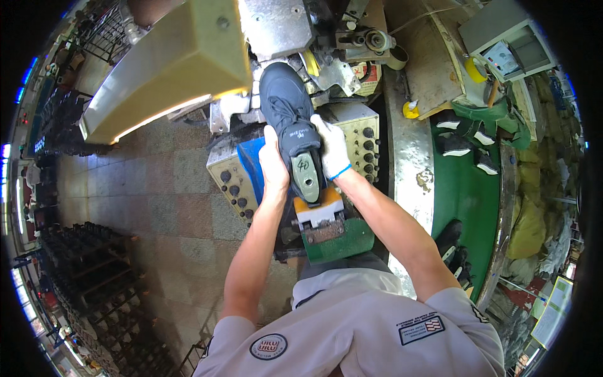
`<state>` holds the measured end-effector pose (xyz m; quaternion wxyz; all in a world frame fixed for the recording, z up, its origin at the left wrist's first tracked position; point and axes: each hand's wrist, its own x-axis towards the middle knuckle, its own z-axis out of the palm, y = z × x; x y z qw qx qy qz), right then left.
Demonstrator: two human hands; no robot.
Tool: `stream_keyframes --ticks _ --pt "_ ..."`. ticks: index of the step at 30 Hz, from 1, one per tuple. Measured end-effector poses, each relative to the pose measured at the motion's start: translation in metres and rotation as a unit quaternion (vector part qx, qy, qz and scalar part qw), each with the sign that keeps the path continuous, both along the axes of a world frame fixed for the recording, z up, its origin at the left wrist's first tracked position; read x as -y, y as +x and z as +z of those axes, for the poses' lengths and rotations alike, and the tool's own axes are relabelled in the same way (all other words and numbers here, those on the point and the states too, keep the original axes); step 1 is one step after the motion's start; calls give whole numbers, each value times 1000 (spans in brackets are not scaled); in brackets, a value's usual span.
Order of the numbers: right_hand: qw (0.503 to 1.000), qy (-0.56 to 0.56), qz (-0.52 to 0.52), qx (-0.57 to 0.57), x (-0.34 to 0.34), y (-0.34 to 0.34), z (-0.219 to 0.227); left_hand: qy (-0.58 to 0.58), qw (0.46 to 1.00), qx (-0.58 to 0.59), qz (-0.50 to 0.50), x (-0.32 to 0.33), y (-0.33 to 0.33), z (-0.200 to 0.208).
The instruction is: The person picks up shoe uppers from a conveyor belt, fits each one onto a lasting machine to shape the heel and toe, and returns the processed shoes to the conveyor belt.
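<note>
A dark lace-up shoe [286, 94] sits in the machine in front of me, its toe pointing away among the metal plates. A grey-green shoe last [306, 176] fills it, and the last's top with a hole shows at the heel end. My bare left hand [272, 164] is wrapped against the left side of the shoe. On the right side, my right hand [333, 146], in a white glove with a blue cuff, grips the shoe near the laces. Behind the heel stands an orange and white pad [318, 207] on a metal bracket.
A large pale machine cover [169, 69] arches at upper left. Knobbed control boxes [361, 141] flank the shoe. To the right, a green conveyor [465, 195] carries several dark shoe parts. Black racks [88, 264] stand at lower left. A green curved part [339, 242] lies close to my waist.
</note>
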<state>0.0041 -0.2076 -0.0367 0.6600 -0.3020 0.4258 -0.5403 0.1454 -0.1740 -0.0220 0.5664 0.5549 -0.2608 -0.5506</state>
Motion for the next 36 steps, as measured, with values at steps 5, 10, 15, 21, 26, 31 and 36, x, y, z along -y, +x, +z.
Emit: stream_keyframes --ticks 5,10,15,21,26,31,36 --pt "998 -5 37 44 -35 -59 27 0 989 149 20 -64 22 -53" --pt "994 -14 -1 113 -106 -168 7 78 813 533 -221 -218 6 -174" --pt "994 55 -97 -9 -144 -183 32 6 738 644 -204 -227 -7 -167" --pt "997 47 -57 -31 -132 -146 52 91 829 502 -229 -206 20 -158" --pt "999 30 -15 -14 -127 -136 66 129 946 243 -171 -211 57 -108" --pt "999 13 30 14 -150 -138 88 163 976 -143 -24 -256 84 -37" --pt "997 -10 79 15 -171 -115 115 51 953 -296 45 -271 79 36"
